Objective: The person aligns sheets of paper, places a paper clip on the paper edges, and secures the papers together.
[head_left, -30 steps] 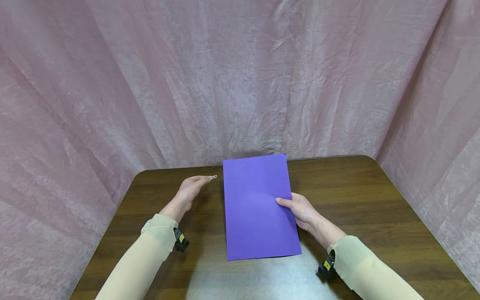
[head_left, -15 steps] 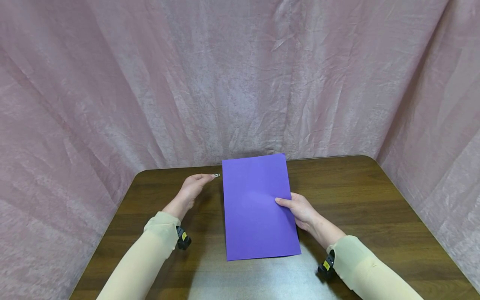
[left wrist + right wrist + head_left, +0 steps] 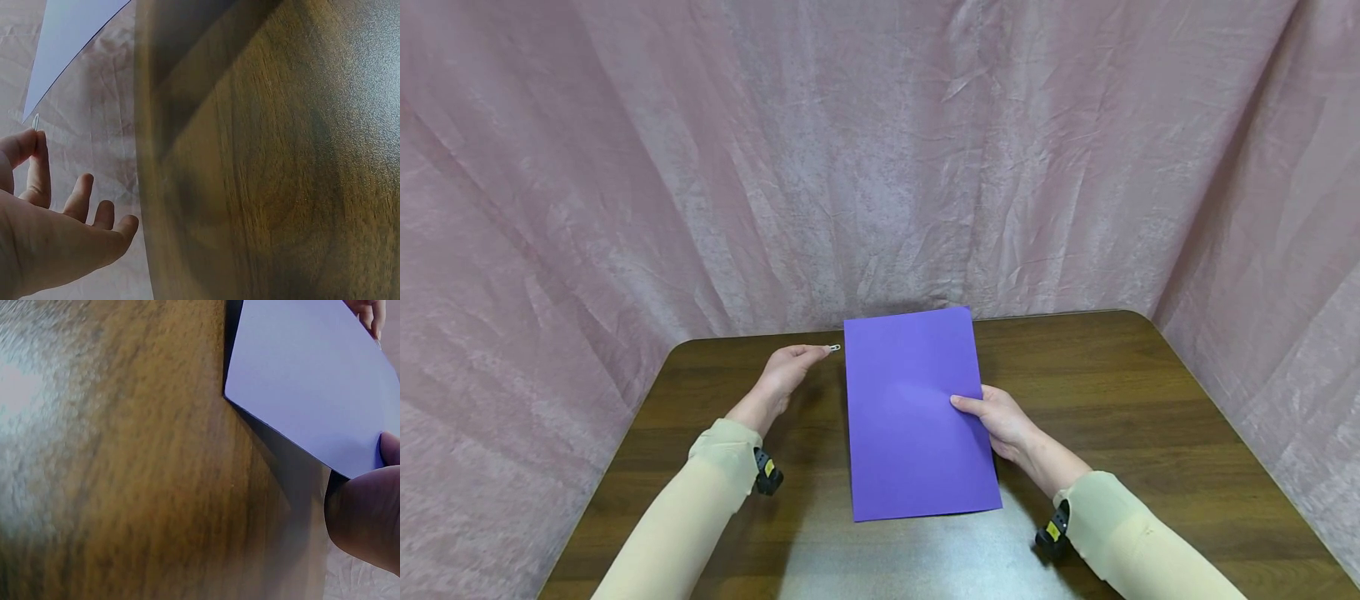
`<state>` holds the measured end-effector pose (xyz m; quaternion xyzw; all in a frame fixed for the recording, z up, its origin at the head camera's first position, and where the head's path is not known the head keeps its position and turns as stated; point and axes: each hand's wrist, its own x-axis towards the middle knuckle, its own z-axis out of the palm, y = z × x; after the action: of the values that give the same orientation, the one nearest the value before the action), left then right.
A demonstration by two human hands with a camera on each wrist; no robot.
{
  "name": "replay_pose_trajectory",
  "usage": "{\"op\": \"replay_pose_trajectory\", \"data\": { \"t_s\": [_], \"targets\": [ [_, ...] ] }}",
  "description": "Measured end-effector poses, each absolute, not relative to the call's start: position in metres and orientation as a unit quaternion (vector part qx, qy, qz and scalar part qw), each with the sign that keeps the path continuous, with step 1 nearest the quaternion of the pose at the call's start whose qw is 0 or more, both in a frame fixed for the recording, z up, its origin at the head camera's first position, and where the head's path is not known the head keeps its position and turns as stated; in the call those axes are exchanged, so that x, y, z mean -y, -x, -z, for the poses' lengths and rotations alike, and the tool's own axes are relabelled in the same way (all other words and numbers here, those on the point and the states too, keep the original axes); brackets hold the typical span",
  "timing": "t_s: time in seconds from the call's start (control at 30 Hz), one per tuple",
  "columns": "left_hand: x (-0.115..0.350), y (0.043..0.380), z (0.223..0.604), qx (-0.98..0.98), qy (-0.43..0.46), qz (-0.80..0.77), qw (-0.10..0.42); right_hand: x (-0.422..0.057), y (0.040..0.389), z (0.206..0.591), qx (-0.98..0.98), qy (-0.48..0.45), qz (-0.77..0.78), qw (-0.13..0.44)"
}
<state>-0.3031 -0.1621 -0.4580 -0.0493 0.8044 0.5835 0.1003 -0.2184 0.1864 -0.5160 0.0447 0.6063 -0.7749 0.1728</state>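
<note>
A purple sheet of paper (image 3: 917,417) is held up off the tabletop, its top edge near the far side of the table. My right hand (image 3: 1006,423) grips its right edge, thumb on the front and the other fingers hidden behind. Between thumb and index fingertip, my left hand (image 3: 784,375) pinches a small white paper clip (image 3: 835,347). In the left wrist view the clip (image 3: 35,121) points at a corner of the sheet (image 3: 59,53), very close to it; whether they touch I cannot tell. The left hand's other fingers are spread loosely.
Below lies a brown wood-grain table (image 3: 1112,375) with rounded far corners and a bright reflection near the front. Pink velvety curtains (image 3: 880,167) hang behind the table and along the sides. A black wrist camera (image 3: 767,472) sits on the left wrist, another (image 3: 1052,533) on the right.
My left hand has moved slightly right and up, bringing the paper clip nearer the sheet's upper left corner. The sheet shifted a touch left; the right hand's grip looks the same.
</note>
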Motion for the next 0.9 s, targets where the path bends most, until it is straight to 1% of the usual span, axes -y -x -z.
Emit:
{"op": "replay_pose_trajectory", "data": {
  "t_s": [0.9],
  "targets": [
    [0.1600, 0.3058, 0.4550, -0.815, 0.048, -0.566, 0.115, -0.1858, 0.2185, 0.5170, -0.604, -0.053, 0.776, 0.175]
  ]
}}
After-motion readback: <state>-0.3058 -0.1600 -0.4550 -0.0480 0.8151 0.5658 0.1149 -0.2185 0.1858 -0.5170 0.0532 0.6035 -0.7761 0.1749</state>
